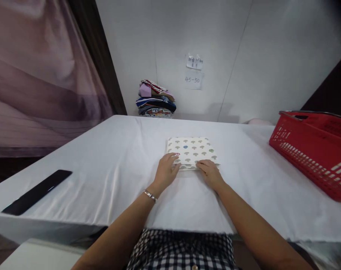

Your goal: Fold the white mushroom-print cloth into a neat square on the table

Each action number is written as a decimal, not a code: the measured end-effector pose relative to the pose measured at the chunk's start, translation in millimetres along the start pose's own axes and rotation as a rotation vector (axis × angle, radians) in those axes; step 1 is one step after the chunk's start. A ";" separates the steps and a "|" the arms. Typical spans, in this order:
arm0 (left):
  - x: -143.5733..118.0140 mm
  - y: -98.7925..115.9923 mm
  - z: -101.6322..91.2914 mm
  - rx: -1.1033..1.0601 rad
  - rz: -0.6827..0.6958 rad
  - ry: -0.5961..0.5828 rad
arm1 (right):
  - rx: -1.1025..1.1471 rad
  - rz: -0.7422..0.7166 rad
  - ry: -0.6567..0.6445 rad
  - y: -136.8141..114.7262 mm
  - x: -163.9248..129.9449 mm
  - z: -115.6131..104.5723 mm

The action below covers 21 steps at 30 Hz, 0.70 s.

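A folded white cloth (195, 147) printed with small mushrooms lies flat on the white-covered table in front of me. Most of its mushrooms are grey-beige, with a blue, a green and a red one among them. At its near left corner, my left hand (167, 168) has its fingers on top and the thumb at the front edge, pinching the cloth. My right hand (210, 172) grips the same front edge further right, fingers curled over it; its thumb is mostly hidden. Layers of the fold show between the two hands.
A red plastic basket (313, 150) stands at the right on the white tablecloth (103, 157). A dark flat phone-like slab (38, 192) lies at the left. Behind the far edge rises a stack of folded fabrics (156, 99). Paper notes (194, 80) hang on the wall; a pink curtain (41, 75) hangs left.
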State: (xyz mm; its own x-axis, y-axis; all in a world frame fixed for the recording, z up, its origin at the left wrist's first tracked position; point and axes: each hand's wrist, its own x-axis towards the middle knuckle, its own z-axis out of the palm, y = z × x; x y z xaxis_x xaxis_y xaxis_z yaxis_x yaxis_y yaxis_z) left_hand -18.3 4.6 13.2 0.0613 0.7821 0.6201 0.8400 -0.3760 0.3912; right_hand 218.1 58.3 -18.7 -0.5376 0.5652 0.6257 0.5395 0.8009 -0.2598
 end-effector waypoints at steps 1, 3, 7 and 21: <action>4.2 2.9 4.0 0.047 0.055 -0.050 | -0.001 -0.002 -0.001 -0.3 0.4 -0.3; 9.2 5.0 13.9 0.151 0.141 -0.169 | 0.002 -0.002 0.002 -0.3 0.6 -1.3; 6.4 -1.2 30.4 0.274 0.209 -0.311 | 0.035 0.088 0.063 5.6 -5.5 -7.3; 4.7 -8.3 33.6 0.211 0.213 -0.275 | 0.473 1.169 0.296 38.4 -18.5 -46.3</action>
State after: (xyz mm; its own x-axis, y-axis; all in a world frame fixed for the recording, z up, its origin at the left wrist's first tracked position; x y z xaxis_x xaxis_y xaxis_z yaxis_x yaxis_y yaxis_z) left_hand -6.8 28.1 -10.0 0.3642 0.8120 0.4561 0.8831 -0.4566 0.1077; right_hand 278.8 69.4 -6.2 0.2901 0.9566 -0.0255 0.2767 -0.1094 -0.9547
